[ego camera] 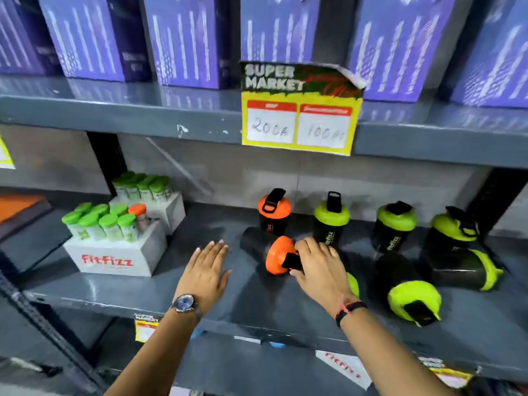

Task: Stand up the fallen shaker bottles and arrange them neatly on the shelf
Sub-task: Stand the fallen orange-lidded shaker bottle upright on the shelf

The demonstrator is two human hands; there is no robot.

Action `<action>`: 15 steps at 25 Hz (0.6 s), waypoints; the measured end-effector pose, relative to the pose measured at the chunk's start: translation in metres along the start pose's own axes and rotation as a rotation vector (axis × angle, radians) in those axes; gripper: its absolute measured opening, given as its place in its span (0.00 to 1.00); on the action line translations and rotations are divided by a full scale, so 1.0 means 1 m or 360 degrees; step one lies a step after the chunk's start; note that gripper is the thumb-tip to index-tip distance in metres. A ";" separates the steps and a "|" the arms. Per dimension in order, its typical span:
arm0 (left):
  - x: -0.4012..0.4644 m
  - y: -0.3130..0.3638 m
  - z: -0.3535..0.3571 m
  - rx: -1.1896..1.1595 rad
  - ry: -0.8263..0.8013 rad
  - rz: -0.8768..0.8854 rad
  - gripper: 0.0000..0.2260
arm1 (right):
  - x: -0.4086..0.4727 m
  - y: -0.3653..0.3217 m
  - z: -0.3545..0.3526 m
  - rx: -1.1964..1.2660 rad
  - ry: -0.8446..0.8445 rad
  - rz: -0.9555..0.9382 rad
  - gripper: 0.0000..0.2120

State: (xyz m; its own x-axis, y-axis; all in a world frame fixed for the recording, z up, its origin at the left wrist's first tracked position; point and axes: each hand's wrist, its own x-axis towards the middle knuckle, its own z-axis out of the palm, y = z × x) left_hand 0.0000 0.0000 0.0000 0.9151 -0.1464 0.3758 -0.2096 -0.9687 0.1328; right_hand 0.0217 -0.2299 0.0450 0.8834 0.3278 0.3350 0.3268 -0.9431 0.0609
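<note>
Reaching over the grey metal shelf (114, 292), the right hand (320, 264) closes on the orange lid of the fallen black plastic shaker bottle (267, 251); the left hand (207, 270) hovers open beside it. Likely light, stiff and smooth, so gripping the ridged lid suits. Behind stands an upright orange-lidded shaker (274, 214).

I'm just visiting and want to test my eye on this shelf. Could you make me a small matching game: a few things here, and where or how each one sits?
Things:
1. orange-lid shaker under the right hand
2. orange-lid shaker at the back
3. left hand
4. FitFizz box

States:
A. standing upright
B. lying on its side
C. holds green-capped tubes
D. open, holding nothing

Pairs: 1-B, 2-A, 3-D, 4-C
</note>
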 end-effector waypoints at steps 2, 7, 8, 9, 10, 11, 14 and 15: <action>0.006 -0.021 0.022 -0.0046 -0.0107 -0.0087 0.29 | 0.019 -0.009 0.015 -0.0029 -0.0009 0.0026 0.31; 0.000 -0.040 0.068 -0.0173 -0.0340 -0.0130 0.29 | 0.034 -0.028 0.039 -0.0244 -0.0155 0.0120 0.33; -0.002 -0.039 0.070 -0.0245 -0.0378 -0.0153 0.27 | 0.033 -0.032 0.040 -0.0268 -0.0177 0.0116 0.32; -0.002 -0.040 0.073 -0.0275 -0.0359 -0.0136 0.25 | 0.033 -0.034 0.040 -0.0277 -0.0177 0.0115 0.30; -0.002 -0.041 0.074 -0.0312 -0.0367 -0.0125 0.25 | 0.033 -0.035 0.040 -0.0263 -0.0182 0.0112 0.28; -0.001 -0.043 0.076 -0.0337 -0.0356 -0.0115 0.25 | 0.034 -0.038 0.039 -0.0234 -0.0188 0.0115 0.26; -0.001 -0.044 0.076 -0.0387 -0.0338 -0.0114 0.25 | 0.036 -0.039 0.023 -0.0038 -0.0146 0.0125 0.24; -0.001 -0.043 0.077 -0.0399 -0.0332 -0.0118 0.25 | 0.041 -0.038 0.014 0.0047 -0.0117 0.0091 0.24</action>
State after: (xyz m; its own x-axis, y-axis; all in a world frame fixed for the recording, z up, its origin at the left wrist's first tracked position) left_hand 0.0346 0.0265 -0.0763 0.9763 -0.1404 0.1645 -0.1944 -0.9026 0.3840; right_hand 0.0499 -0.1804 0.0433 0.9229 0.2775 0.2670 0.2838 -0.9588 0.0155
